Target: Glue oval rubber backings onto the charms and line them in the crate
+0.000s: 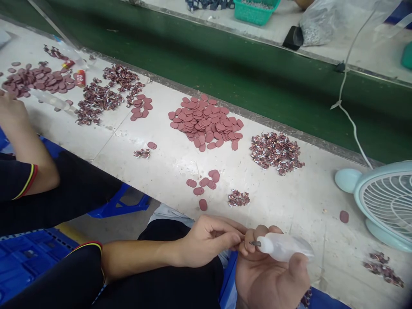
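My right hand [270, 277] is wrapped round a translucent squeeze bottle [288, 247] that lies across its palm. The bottle's thin dark tip [255, 243] points left, towards my other hand. My left hand [209, 240] is closed, thumb and fingers pinched together against the right fingertips; whatever sits in the pinch is hidden. Just beyond the hands are a few loose reddish-brown oval discs [202, 204] and a little heap of small brown-and-silver parts [238, 198].
Further back are a large pile of oval discs [206, 122] and a heap of small parts [275, 152]. A pale blue fan [386, 201] stands at the right. At the left, a co-worker's arm [28, 137] reaches over the same bench. A green basket [255, 12] stands beyond.
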### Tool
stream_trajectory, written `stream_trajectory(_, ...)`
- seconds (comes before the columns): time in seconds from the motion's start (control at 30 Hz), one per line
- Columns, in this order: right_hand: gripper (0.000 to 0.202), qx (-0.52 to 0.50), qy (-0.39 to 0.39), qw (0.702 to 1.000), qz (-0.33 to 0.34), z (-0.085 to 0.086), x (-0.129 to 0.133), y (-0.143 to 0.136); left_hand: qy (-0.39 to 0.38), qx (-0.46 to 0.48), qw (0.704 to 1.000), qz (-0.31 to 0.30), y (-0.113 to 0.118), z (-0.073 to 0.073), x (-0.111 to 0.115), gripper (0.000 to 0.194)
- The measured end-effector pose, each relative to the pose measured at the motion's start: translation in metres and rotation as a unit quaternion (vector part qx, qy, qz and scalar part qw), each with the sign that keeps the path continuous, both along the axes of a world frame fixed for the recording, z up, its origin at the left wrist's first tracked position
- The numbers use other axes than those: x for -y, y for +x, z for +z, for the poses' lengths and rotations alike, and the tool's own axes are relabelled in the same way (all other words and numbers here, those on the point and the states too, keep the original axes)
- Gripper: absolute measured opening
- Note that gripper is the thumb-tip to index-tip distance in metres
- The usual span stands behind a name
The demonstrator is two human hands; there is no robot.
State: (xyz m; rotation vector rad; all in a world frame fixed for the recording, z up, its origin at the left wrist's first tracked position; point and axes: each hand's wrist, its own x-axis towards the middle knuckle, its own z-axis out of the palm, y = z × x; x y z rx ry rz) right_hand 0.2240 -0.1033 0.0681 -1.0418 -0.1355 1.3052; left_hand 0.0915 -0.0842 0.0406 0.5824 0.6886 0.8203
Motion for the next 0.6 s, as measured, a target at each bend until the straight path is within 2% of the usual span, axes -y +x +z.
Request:
stream_trajectory(0.13, 0.037, -0.029, -0.021, 0.999, 0.004, 0.001, -0.002, 0.004, 0.077, 0.007, 0.994, -0.077, -0.013, 0.002, -0.007, 0.029)
stream_trajectory(0.2, 0.038, -0.027, -0.034, 0.999, 0.006, 0.002, -0.003, 0.004, 0.071, 0.001, 0.992, -0.104, -0.017, -0.001, -0.009, 0.030)
stream_trajectory(0.27, 0.037, -0.015, -0.033, 0.999, 0.008, 0.003, -0.004, 0.005, 0.021, 0.022, 0.995, -0.100, -0.016, -0.006, -0.010, 0.032)
stream_trajectory(0.33, 0.036, 0.006, -0.018, 1.000, 0.010, 0.005, -0.003, 0.006, -0.044, 0.064, 0.995, -0.070, -0.013, -0.012, -0.008, 0.036)
stream_trajectory(0.43, 0.035, 0.091, 0.007, 0.996, -0.019, 0.008, 0.000, 0.006, -0.141, 0.113, 0.983, -0.036, -0.008, -0.018, -0.006, 0.039)
stream_trajectory(0.5, 0.035, 0.191, 0.016, 0.979, -0.069, 0.009, 0.005, 0.002, -0.192, 0.133, 0.972, -0.039, -0.006, -0.018, -0.004, 0.038)
stream_trajectory(0.6, 0.028, 0.320, 0.026, 0.935, -0.150, 0.001, 0.014, -0.005, -0.227, 0.154, 0.960, -0.049, -0.007, -0.015, -0.004, 0.039)
